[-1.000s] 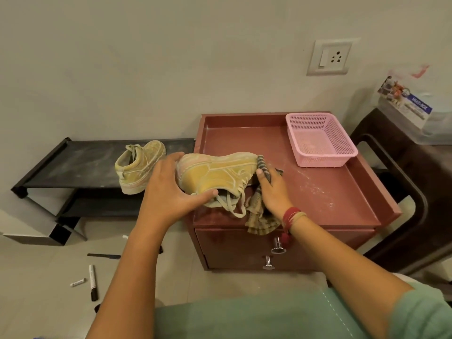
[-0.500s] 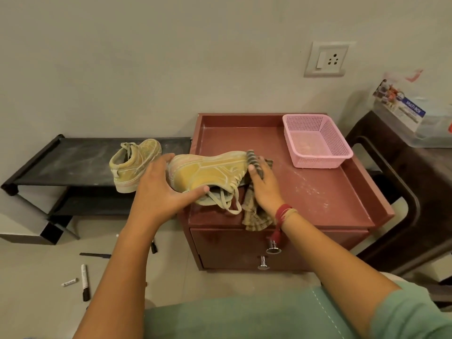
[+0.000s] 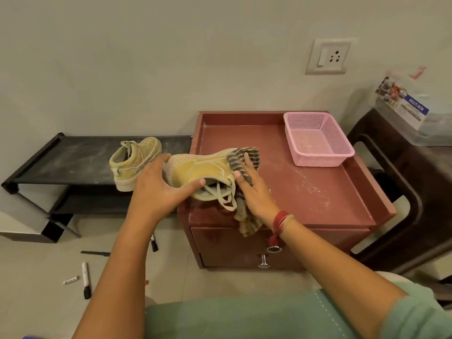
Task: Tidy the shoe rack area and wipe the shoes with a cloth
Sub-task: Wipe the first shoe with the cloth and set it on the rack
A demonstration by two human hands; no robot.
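Note:
A dusty yellow shoe (image 3: 203,167) lies on its side at the front left of the maroon cabinet top (image 3: 305,192). My left hand (image 3: 159,189) grips its heel end, thumb under the opening. My right hand (image 3: 254,192) presses a striped cloth (image 3: 242,160) against the shoe's toe; the cloth's loose end hangs over the cabinet's front edge. The matching shoe (image 3: 133,162) stands on the top shelf of the black shoe rack (image 3: 73,160) to the left.
A pink mesh basket (image 3: 318,140) sits at the cabinet's back right. Markers (image 3: 85,280) and a pen lie on the floor below the rack. A dark chair (image 3: 401,192) with a plastic box stands at the right. White dust marks the cabinet top.
My right hand with the cloth has slid along the shoe's toe end. The left hand keeps its hold on the heel. The camera has shifted slightly.

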